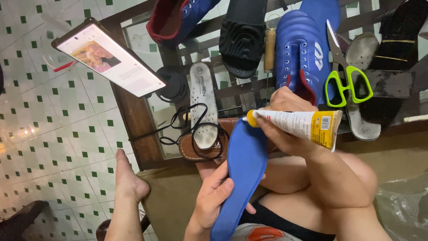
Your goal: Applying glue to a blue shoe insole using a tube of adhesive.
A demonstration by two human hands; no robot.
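I see my left hand [214, 196] wrapped around the bottom of a blue insole [243, 169], fingers curled tight on it. My right hand [285, 120] squeezes a yellow and white glue tube [303, 125], its tip touching the insole's top end. Just above the insole sits a blue shoe [301, 53], with green scissors [343, 76] beside it.

Single head-worn view, looking steeply down, close over lap, low table [133, 111] edge and tiled floor [53, 134]

Bright, sharp (floor glare left)
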